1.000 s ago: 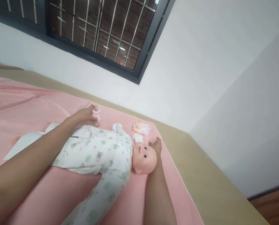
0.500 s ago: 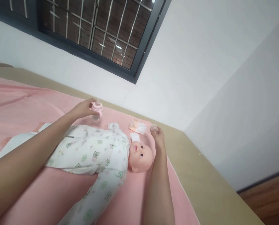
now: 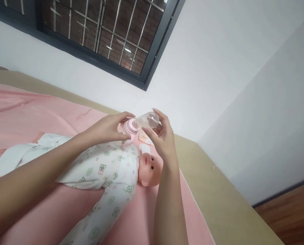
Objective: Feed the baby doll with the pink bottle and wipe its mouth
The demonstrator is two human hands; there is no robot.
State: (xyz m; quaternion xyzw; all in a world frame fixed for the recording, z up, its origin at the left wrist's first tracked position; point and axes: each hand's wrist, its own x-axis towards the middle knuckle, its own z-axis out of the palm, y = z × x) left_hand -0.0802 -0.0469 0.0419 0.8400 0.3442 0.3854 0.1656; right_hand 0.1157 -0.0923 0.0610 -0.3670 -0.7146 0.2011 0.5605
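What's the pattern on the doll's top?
Small green and pinkish motifs, some bear-like, scattered on the white top; shows best in the head view.

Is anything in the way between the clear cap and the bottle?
Nothing visible. The right hand holds the cap close to the teat end of the bottle in the left hand; I cannot tell if they touch. The doll lies below, not between.

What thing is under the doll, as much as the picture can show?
A pink cloth shows around the doll, which lies on it. Directly beneath its body the view is covered; I cannot tell more.
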